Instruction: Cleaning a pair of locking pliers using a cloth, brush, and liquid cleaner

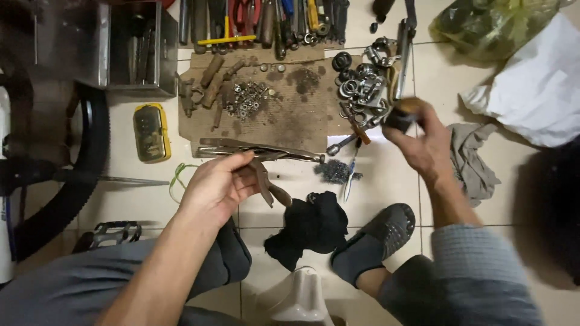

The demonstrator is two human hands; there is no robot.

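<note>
Left hand (214,187) gripping my locking pliers (266,175) at 9 o'clock, right hand (420,142) closed on blurred dark-handled tool (400,116) at 2 o'clock, black rag (308,226) on floor (386,181), cardboard (296,115) with nuts (248,99) at 12.

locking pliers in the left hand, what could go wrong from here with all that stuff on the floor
The left hand holds the locking pliers by one handle, low over the tiles, so they might slip and drop onto the foot nearby. The right hand is blurred, moving close to the pile of bearings and rings; it could knock some loose. The nuts sit heaped on cardboard and may scatter if bumped.
</note>
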